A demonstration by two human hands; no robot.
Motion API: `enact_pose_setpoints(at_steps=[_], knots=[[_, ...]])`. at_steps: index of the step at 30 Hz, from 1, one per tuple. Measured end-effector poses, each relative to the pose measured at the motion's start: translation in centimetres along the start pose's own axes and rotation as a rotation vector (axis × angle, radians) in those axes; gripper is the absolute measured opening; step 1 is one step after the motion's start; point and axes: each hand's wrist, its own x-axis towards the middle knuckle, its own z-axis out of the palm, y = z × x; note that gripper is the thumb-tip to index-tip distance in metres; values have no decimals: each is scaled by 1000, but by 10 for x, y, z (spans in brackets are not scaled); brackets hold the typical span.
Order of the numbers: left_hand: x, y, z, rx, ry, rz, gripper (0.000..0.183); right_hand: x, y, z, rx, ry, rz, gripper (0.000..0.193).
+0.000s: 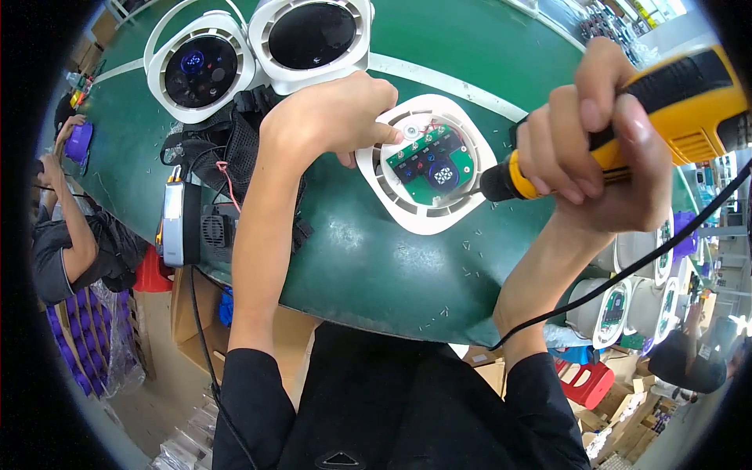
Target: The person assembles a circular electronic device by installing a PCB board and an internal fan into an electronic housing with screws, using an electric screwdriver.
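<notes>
A white plastic housing [424,222] with a rounded, slotted rim lies on the green table. Inside it sits a green circuit board [423,191] with a small lit display. My left hand [333,117] grips the housing's left rim, its thumb at the upper left edge of the board and its other fingers partly hidden. A yellow and black power drill [689,102] is wrapped in the fingers of my right hand [587,141]. From its black chuck, the thin bit points at the lower right edge of the board; whether it touches a screw is too small to tell.
Two white appliances with round black panels, one lit [200,70] and one dark [312,37], stand at the back left. A black mesh bag [251,129] and a grey device [182,223] lie left. Loose screws [470,274] dot the table [368,301]. A black cord [611,290] crosses my right forearm. Others work at far left.
</notes>
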Motion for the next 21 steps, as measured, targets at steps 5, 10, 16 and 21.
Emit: enact_pose_setpoints(at_steps=[5,10,16,21], knots=[[0,3,-2,13,4,18,32,-22,-31,-12,-46,209,-17,19],[-2,3,-2,23,-12,-32,32,-50,-42,-24,-450,755,120,19],[-19,16,13,218,370,363,48,-53,-40,-37,-188,726,-31,20],[-49,47,75,415,350,399,62,-50,-35,-33,-250,845,3,24]])
